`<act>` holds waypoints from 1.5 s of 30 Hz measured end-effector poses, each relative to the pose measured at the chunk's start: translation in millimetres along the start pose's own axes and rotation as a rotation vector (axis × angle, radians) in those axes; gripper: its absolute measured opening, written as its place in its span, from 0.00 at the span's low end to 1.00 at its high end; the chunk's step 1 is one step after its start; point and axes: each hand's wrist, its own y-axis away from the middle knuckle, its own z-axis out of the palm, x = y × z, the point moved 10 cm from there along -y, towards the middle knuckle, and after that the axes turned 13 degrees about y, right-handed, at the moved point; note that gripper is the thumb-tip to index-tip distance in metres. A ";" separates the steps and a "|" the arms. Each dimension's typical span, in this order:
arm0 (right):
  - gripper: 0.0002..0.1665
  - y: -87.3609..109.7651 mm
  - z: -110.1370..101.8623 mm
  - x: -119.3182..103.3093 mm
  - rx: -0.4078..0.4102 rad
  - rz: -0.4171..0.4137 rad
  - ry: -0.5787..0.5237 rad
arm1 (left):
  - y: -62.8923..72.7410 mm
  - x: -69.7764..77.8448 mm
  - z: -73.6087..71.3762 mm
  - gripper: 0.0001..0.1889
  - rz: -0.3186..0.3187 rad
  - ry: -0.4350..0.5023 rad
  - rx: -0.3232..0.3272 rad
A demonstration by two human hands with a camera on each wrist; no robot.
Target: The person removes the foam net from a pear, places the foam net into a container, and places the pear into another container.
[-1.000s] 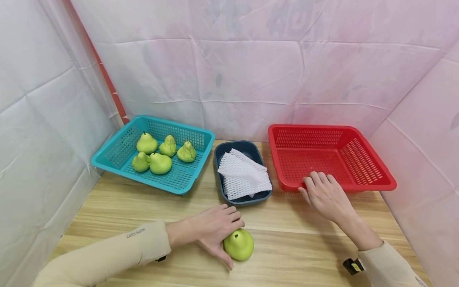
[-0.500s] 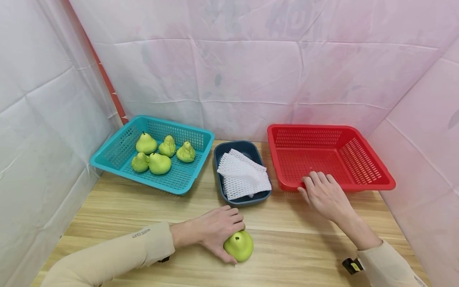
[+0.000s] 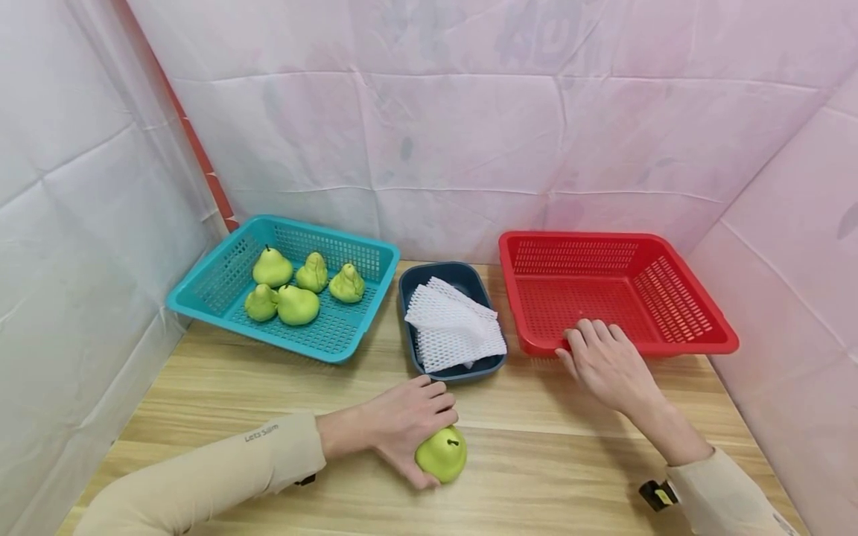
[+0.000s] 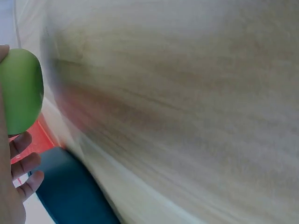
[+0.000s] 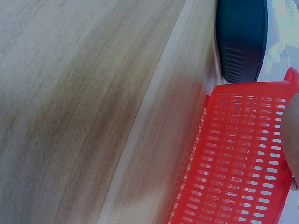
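My left hand [image 3: 410, 424] grips a green pear [image 3: 445, 455] from its left side, thumb in front and fingers behind, over the near middle of the table. In the left wrist view the same pear [image 4: 21, 91] shows at the left edge, with several fingers [image 4: 29, 163] bent below it. My right hand [image 3: 608, 365] holds the near rim of a red plastic basket [image 3: 670, 347], its fingers curled over the edge. Only a small part of that hand enters the right wrist view, beside the basket's slotted wall [image 5: 233, 158].
Several green pears [image 3: 299, 305] lie in a teal basket [image 3: 322, 350] at the back left. Between the baskets stands a dark blue tub [image 3: 462, 378] with white foam net sleeves [image 3: 456, 327] in it. Fabric walls [image 3: 462, 149] enclose the wooden table [image 3: 536, 476].
My left thumb and fingers have closed in on the pear. The pear has tipped, its stem now leaning right, and shifted slightly left and back. My right hand stays on the red basket's rim.
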 end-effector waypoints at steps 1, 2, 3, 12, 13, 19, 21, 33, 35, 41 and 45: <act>0.33 0.0 0.0 -0.1 0.001 0.000 0.001 | 0.1 -1.1 -2.0 0.40 -0.003 0.000 0.000; 0.32 -0.1 -0.2 -0.1 0.003 0.000 0.001 | 0.3 -2.4 -4.3 0.41 -0.007 -0.001 0.002; 0.32 -0.2 -0.3 0.1 0.003 0.000 0.002 | 0.5 -3.6 -6.8 0.41 -0.010 -0.002 0.004; 0.33 -1.3 -0.9 0.5 0.002 0.000 0.005 | 3.1 -14.6 -28.9 0.40 -0.036 -0.017 0.022; 0.33 -1.4 -0.9 0.6 0.001 0.000 0.005 | 3.4 -15.5 -30.6 0.40 -0.037 -0.020 0.022; 0.32 -1.7 -0.7 0.2 -0.001 -0.003 0.007 | 5.6 -19.1 -39.5 0.41 -0.033 -0.062 0.012; 0.31 -1.6 -1.0 0.2 -0.001 -0.006 0.008 | 6.4 -20.0 -44.2 0.42 -0.033 -0.073 0.014; 0.32 -1.8 -1.8 0.2 0.000 -0.012 0.008 | 17.5 -45.8 -93.8 0.42 -0.096 -0.107 0.064; 0.31 -2.0 -2.0 -0.2 0.003 -0.013 0.008 | 21.6 -52.5 -104.0 0.42 -0.109 -0.115 0.089; 0.30 -1.7 -1.5 -0.2 0.004 -0.012 0.012 | 34.9 -71.2 -129.2 0.42 -0.130 -0.127 0.156; 0.31 -1.2 -0.7 0.2 -0.006 -0.008 0.015 | 43.3 -85.3 -140.2 0.42 -0.150 -0.129 0.175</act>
